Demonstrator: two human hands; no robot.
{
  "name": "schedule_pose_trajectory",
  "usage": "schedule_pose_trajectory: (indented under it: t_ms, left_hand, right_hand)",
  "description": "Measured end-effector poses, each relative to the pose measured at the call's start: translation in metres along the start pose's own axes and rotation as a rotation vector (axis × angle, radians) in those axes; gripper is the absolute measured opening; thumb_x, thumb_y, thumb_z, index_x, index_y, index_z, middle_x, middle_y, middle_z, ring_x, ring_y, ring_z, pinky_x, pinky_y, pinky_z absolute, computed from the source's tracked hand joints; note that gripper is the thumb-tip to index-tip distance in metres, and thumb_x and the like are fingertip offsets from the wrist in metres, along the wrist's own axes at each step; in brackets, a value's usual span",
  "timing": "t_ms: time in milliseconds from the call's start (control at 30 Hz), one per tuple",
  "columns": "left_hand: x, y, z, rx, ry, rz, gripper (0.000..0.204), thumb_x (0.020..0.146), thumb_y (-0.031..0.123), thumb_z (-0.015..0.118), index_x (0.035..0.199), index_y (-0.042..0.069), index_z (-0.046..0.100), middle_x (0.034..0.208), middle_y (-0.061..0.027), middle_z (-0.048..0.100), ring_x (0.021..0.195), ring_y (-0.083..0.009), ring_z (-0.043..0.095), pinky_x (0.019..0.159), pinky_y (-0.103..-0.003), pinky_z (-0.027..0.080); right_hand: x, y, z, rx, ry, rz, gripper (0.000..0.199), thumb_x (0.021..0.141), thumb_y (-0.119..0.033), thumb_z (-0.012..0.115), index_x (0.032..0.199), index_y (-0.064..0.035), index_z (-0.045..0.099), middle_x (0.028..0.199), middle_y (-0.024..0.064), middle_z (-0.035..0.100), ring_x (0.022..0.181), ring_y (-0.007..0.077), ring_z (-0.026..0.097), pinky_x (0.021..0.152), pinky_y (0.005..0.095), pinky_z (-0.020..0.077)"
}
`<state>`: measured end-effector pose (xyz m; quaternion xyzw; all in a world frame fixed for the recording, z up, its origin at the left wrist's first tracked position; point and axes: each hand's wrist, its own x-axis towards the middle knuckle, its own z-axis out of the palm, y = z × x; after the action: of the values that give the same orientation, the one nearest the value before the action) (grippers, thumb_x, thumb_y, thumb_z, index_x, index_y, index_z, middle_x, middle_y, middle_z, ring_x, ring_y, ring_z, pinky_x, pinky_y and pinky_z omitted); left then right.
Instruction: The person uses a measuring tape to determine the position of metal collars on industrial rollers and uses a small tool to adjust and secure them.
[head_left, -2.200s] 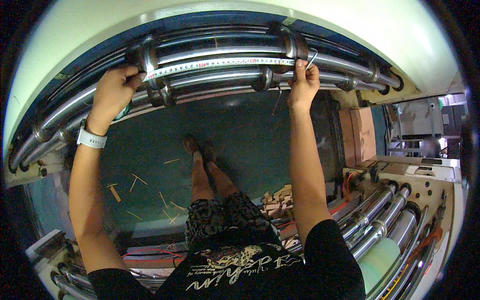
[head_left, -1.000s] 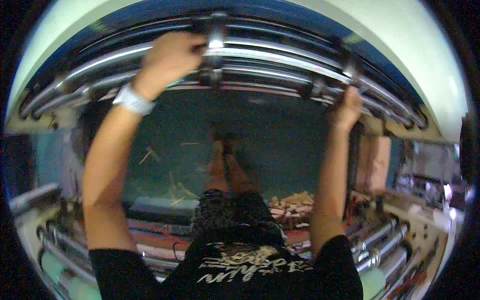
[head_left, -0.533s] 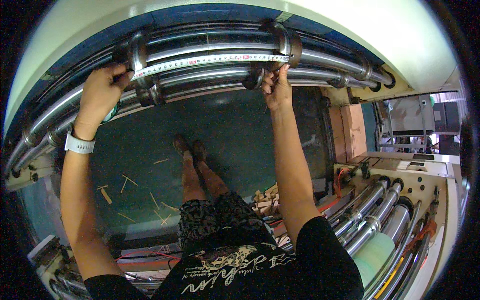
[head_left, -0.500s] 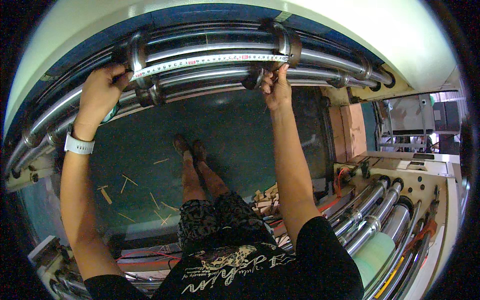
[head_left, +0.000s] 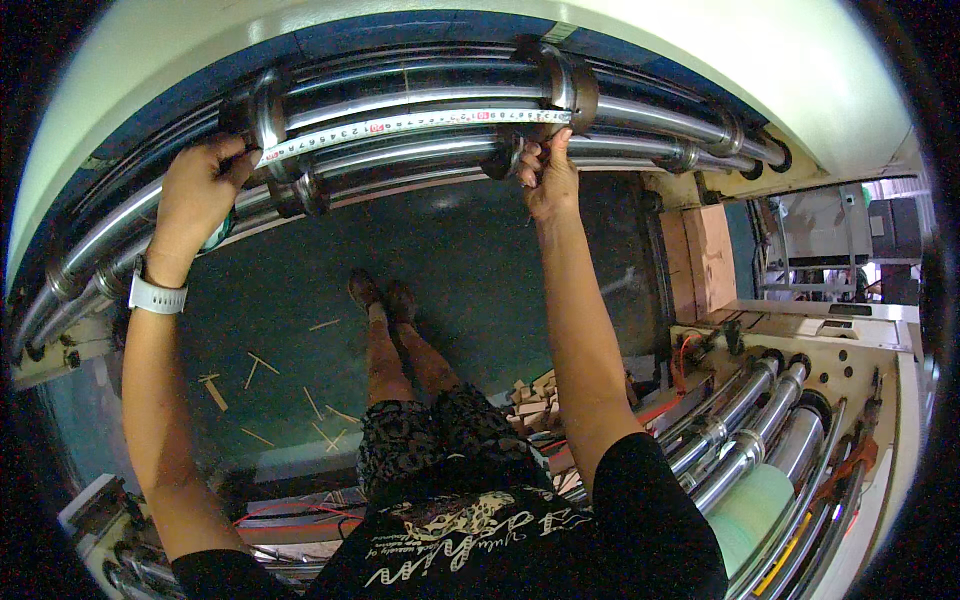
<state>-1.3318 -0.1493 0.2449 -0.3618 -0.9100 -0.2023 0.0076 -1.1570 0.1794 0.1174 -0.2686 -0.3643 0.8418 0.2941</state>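
Note:
A white tape measure (head_left: 420,122) is stretched along the steel shafts (head_left: 400,100) of a machine, spanning two dark metal collars. With thumb and fingers closed, my left hand (head_left: 205,190) pinches the tape beside the left collar (head_left: 266,112); part of its greenish case shows under that palm. My right hand (head_left: 550,178) has its thumb up against the tape's end at the right collar (head_left: 582,95). Its other fingers curl around a smaller collar (head_left: 505,157) on the lower shaft, and their tips are partly hidden.
Thin wood strips (head_left: 262,368) lie scattered on the dark floor, and small wood blocks (head_left: 535,392) are heaped right of my legs. Behind me on the right is another roller bank (head_left: 745,445) with a pale green roll (head_left: 750,510). Cream machine panels (head_left: 760,50) curve overhead.
The tape and both hands sit very slightly further left in view, along with a small shift of the whole picture. Both hands keep their hold.

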Motion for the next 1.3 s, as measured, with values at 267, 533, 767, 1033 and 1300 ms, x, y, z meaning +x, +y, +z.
schedule_pose_trajectory:
  t_ms: [267,533,767,1033,1300]
  left_hand:
    - [0.003,-0.005,0.005,-0.015,-0.025,-0.006,0.019,0.078,0.021,0.058,0.089,0.007,0.063,0.080,-0.0185,0.059,0.077,-0.0345,0.057,0.065,-0.035,0.044]
    - [0.001,-0.006,0.005,0.084,0.024,0.036,0.024,0.078,0.027,0.057,0.093,0.010,0.064,0.083,-0.0166,0.061,0.080,-0.0332,0.058,0.068,-0.038,0.045]
    - [0.002,-0.022,0.008,0.117,0.011,0.102,0.025,0.077,0.032,0.054,0.085,0.011,0.064,0.079,-0.0139,0.061,0.079,-0.0321,0.058,0.067,-0.042,0.046]
    - [0.000,-0.016,0.003,0.137,0.012,0.058,0.021,0.075,0.029,0.053,0.082,0.012,0.065,0.073,-0.0122,0.061,0.074,-0.0312,0.059,0.064,-0.043,0.046]
    - [0.003,-0.019,0.010,0.141,0.048,0.082,0.025,0.077,0.034,0.052,0.083,0.013,0.064,0.073,-0.0132,0.061,0.073,-0.0331,0.058,0.064,-0.044,0.046]
  right_hand:
    - [-0.015,-0.010,0.008,-0.291,0.200,-0.571,0.027,0.080,-0.034,0.062,0.081,-0.0111,0.047,0.059,-0.0028,0.042,0.044,0.0062,0.036,0.036,0.0206,0.0267]
    - [0.016,-0.027,0.000,-0.568,0.108,-0.755,0.011,0.082,-0.017,0.061,0.080,-0.0078,0.055,0.077,-0.0019,0.053,0.071,0.0082,0.044,0.065,0.0219,0.0380]
    - [0.004,-0.025,0.013,-0.528,0.039,-0.737,0.010,0.084,-0.016,0.057,0.078,-0.0119,0.051,0.064,-0.0044,0.047,0.053,0.0037,0.038,0.044,0.0186,0.0293]
    - [0.001,-0.029,0.016,-0.480,-0.022,-0.686,0.012,0.085,-0.017,0.057,0.079,-0.0113,0.048,0.066,-0.0026,0.051,0.051,0.0049,0.041,0.044,0.0183,0.0325]
    - [0.009,-0.033,0.010,-0.536,0.002,-0.727,0.014,0.085,-0.020,0.057,0.079,-0.0115,0.048,0.064,-0.0037,0.049,0.052,0.0045,0.040,0.044,0.0188,0.0317]
